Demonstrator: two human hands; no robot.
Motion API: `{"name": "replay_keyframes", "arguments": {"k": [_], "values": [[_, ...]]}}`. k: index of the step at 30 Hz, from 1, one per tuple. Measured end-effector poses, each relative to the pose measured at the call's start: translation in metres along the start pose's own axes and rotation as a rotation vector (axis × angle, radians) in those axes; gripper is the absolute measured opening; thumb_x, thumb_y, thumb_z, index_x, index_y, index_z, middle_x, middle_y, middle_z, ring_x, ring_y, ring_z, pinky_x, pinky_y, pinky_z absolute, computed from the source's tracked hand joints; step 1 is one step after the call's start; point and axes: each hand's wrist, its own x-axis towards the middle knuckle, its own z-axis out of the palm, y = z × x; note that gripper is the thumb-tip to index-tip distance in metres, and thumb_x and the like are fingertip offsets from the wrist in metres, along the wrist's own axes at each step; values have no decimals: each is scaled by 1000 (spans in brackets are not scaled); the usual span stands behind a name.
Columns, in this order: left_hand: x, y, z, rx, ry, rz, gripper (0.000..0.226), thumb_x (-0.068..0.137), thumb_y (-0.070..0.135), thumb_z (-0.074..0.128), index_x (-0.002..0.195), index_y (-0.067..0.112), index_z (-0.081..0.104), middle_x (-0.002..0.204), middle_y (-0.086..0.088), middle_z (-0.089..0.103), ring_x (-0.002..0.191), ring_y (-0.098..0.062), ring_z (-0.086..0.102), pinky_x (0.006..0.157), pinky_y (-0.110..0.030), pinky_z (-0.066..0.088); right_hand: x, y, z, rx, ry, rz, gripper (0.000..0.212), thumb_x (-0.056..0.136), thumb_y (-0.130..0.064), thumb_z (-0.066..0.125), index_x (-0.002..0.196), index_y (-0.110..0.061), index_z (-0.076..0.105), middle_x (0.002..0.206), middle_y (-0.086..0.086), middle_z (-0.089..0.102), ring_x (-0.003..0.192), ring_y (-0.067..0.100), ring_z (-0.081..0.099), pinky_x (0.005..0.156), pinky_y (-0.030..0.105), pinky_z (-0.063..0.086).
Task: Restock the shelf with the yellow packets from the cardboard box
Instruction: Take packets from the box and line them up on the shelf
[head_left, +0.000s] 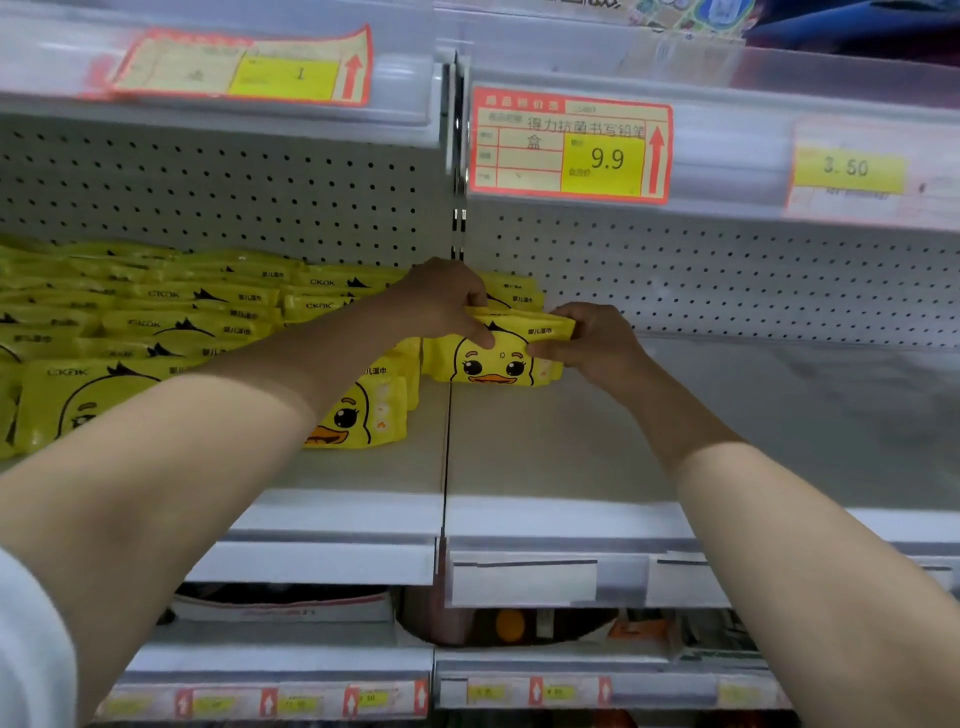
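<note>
1. Head view: left hand (441, 299) and right hand (587, 338) both pinch one packet (524, 325), one at each end; long axis left-right, flat, directly over a face-up packet on the shelf (519, 457)
2. Filled rows (171, 322) lie left; bare shelf lies right, nearer the right hand
3. Cardboard box not in view

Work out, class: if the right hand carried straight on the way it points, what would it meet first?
The right hand points left and slightly inward, already gripping the end of the top yellow packet. Going on, it would probably meet the left hand holding the other end, though depth is unclear.
</note>
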Motion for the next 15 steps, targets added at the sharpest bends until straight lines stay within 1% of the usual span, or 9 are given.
{"name": "replay_keyframes", "arguments": {"k": [2, 4, 6, 8, 9, 10, 12, 14, 15], "values": [[5, -5, -2, -18, 13, -11, 53, 66, 42, 86, 109, 15, 69, 99, 2, 63, 94, -19, 59, 75, -29, 44, 8, -1, 2, -19, 47, 5, 32, 63, -18, 93, 88, -18, 74, 93, 12, 76, 91, 30, 73, 84, 52, 58], [10, -9, -3, -5, 22, -17, 54, 66, 42, 86, 109, 16, 69, 103, -1, 65, 95, -20, 59, 79, -31, 46, 17, -2, 7, -62, 77, 4, 36, 60, -26, 93, 88, -14, 75, 90, 12, 76, 88, 30, 73, 82, 51, 59], [15, -14, -1, 45, -1, -20, 58, 65, 45, 86, 113, 18, 67, 108, -1, 65, 96, -18, 56, 81, -31, 45, 21, -3, 11, -109, 92, 4, 33, 64, -23, 93, 89, -11, 75, 87, 10, 75, 80, 23, 71, 77, 42, 59], [17, -18, 2, 114, -47, -17, 67, 65, 48, 85, 121, 19, 62, 116, -2, 63, 102, -20, 55, 84, -32, 43, 25, -2, 14, -153, 101, 1, 27, 68, -21, 91, 86, -13, 73, 81, 5, 71, 69, 10, 64, 67, 29, 52], [19, -20, 4, 142, -58, -14, 70, 66, 49, 84, 125, 20, 60, 120, -3, 61, 106, -22, 54, 85, -32, 42, 26, -1, 16, -170, 94, 5, 26, 69, -22, 90, 87, -15, 72, 80, 1, 69, 67, 5, 61, 65, 24, 48], [20, -22, 5, 163, -60, -10, 71, 67, 48, 84, 127, 20, 59, 121, -3, 59, 109, -23, 52, 85, -32, 40, 27, 1, 18, -188, 80, 10, 28, 70, -23, 90, 89, -18, 70, 82, -2, 68, 69, 2, 60, 63, 21, 47], [22, -23, 6, 195, -54, -11, 69, 69, 46, 83, 128, 20, 58, 121, -5, 57, 112, -25, 49, 81, -31, 35, 29, 3, 21, -242, 48, 5, 40, 69, -27, 91, 100, -20, 66, 92, -4, 67, 80, 6, 62, 67, 20, 49], [25, -24, 5, 218, -47, -24, 66, 69, 47, 83, 125, 22, 59, 120, -8, 55, 111, -26, 48, 78, -30, 31, 32, 5, 25, -283, 48, -12, 52, 66, -28, 92, 108, -19, 62, 102, -3, 66, 95, 15, 62, 78, 29, 52], [26, -25, 5, 229, -43, -30, 66, 68, 48, 83, 124, 23, 60, 119, -10, 54, 110, -27, 48, 77, -30, 31, 33, 6, 26, -291, 60, -19, 55, 65, -28, 93, 109, -19, 60, 103, -2, 65, 98, 17, 62, 81, 33, 52]]}}
